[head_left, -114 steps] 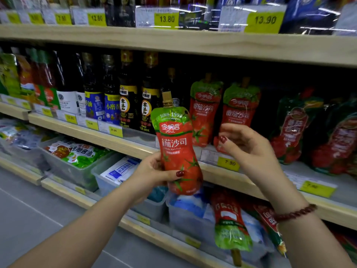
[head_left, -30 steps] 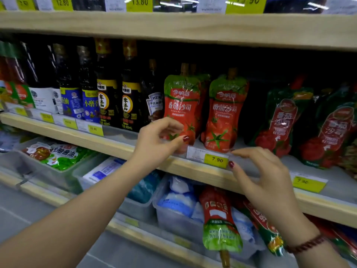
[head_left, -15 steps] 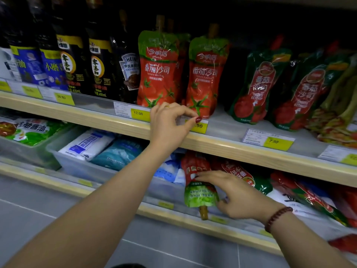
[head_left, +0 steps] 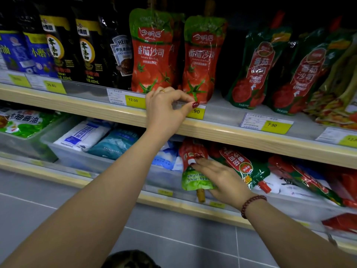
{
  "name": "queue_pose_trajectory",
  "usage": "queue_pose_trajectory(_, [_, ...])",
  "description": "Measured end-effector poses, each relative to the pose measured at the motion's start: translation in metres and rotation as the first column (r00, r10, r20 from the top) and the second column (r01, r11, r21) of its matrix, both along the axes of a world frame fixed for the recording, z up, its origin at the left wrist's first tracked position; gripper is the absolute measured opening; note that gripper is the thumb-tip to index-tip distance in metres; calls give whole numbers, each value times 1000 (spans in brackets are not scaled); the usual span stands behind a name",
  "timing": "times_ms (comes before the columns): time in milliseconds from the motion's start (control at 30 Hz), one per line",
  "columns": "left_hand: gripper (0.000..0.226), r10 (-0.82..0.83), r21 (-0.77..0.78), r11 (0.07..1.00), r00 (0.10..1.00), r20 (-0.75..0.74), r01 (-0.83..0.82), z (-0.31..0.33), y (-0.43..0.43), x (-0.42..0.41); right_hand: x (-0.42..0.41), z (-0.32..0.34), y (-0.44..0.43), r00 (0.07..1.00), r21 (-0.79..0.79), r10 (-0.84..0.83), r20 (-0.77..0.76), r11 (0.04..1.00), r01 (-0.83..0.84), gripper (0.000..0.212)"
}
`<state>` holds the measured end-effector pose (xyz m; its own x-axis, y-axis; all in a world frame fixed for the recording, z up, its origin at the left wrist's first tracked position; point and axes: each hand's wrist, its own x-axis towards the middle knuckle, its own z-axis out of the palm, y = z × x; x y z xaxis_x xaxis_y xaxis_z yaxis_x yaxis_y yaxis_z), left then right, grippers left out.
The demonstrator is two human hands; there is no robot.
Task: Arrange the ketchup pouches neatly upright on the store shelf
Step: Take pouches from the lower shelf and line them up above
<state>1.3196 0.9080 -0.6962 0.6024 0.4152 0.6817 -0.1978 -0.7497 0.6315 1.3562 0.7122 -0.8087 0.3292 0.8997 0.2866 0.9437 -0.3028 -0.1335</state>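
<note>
Nearest, the right hand (head_left: pixel 222 180) lies flat on an upside-down ketchup pouch (head_left: pixel 195 171) in the lower shelf bin (head_left: pixel 108 163), fingers spread and not yet closed round it. Lifted by the slack film, the pouch could likely fold, slide free or drag its neighbour (head_left: pixel 241 167) out. Its lower end is hidden under the shelf edge (head_left: pixel 251 136).

Further up, the left hand (head_left: pixel 166 107) rests at that edge, thumb and forefinger pinched; whether anything is in that grip I cannot tell. It covers a price tag (head_left: pixel 197 112). Behind, two pouches (head_left: pixel 152 53) stand upright, tops cut off; a nudge might topple them.
</note>
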Motion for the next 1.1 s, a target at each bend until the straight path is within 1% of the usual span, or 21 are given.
queue_pose_trajectory(133, [6, -7, 4, 1000, 1000, 1, 7, 1, 0, 0, -5, 16, 7, 990, 214, -6, 141, 977, -24, 50])
queue_pose_trajectory(200, [6, -2, 1, 1000, 1000, -3, 2, 2, -1, 0, -9, 25, 9, 980, 318, -14, 197, 947, -50, 43])
queue_pose_trajectory(267, [5, 2, -3, 1000, 1000, -11, -2, 3, -2, -1, -13, 35, 11, 977, 424, -30, 210, 904, -64, 33])
queue_pose_trajectory(333, [5, -12, -13, 1000, 1000, -23, 12, 6, -1, -2, -18, 46, 12, 985, 527, -63, 158, 850, -30, 21])
queue_pose_trajectory(367, [5, -26, -30, 999, 999, -34, 25, 8, 1, -2, -18, 52, 12, 990, 579, -87, 109, 816, 8, 17])
queue_pose_trajectory(400, [5, -41, -50, 998, 998, -49, 38, 10, 2, -2, -18, 57, 13, 993, 624, -109, 44, 779, 58, 15])
queue_pose_trajectory(467, [7, -75, -80, 994, 994, -84, 68, 12, 5, -2, -17, 69, 14, 979, 683, -142, -145, 702, 203, 13])
queue_pose_trajectory(533, [10, -121, -89, 990, 988, -93, 113, 12, 6, -5, -14, 80, 15, 929, 699, -147, -340, 622, 354, 8])
queue_pose_trajectory(600, [13, -173, -66, 983, 983, -54, 169, 13, 3, -8, -10, 90, 17, 872, 691, -122, -475, 562, 455, 15])
queue_pose_trajectory(633, [14, -207, -50, 977, 978, -32, 205, 14, 1, -9, -7, 94, 19, 842, 682, -93, -532, 542, 491, 18])
queue_pose_trajectory(700, [17, -318, -55, 947, 948, -20, 317, 20, -5, -9, -3, 105, 24, 783, 685, 17, -622, 496, 533, 13])
queue_pose_trajectory(733, [18, -394, -91, 916, 919, -25, 391, 23, -9, -10, -2, 112, 25, 756, 697, 87, -649, 467, 544, 10])
queue_pose_trajectory(800, [25, -551, -210, 819, 834, -30, 534, 29, -16, -12, 0, 126, 27, 718, 727, 206, -665, 400, 558, 14])
queue_pose_trajectory(833, [32, -605, -258, 774, 795, -36, 578, 31, -18, -13, 3, 134, 27, 716, 745, 241, -655, 367, 557, 15])
queue_pose_trajectory(867, [42, -632, -288, 752, 773, -58, 593, 32, -20, -14, 4, 141, 27, 718, 761, 268, -642, 341, 552, 14])
queue_pose_trajectory(933, [60, -653, -329, 738, 746, -128, 590, 33, -25, -14, 5, 155, 28, 732, 791, 304, -609, 302, 533, 15])
queue_pose_trajectory(967, [65, -670, -358, 722, 728, -146, 593, 34, -26, -14, 7, 160, 29, 737, 801, 316, -597, 283, 527, 16])
queue_pose_trajectory(1033, [63, -697, -393, 696, 698, -167, 601, 34, -29, -14, 8, 167, 30, 725, 803, 345, -596, 247, 542, 18])
queue_pose_trajectory(1100, [59, -688, -399, 706, 700, -192, 585, 32, -30, -12, 9, 170, 29, 713, 795, 355, -604, 218, 565, 18])
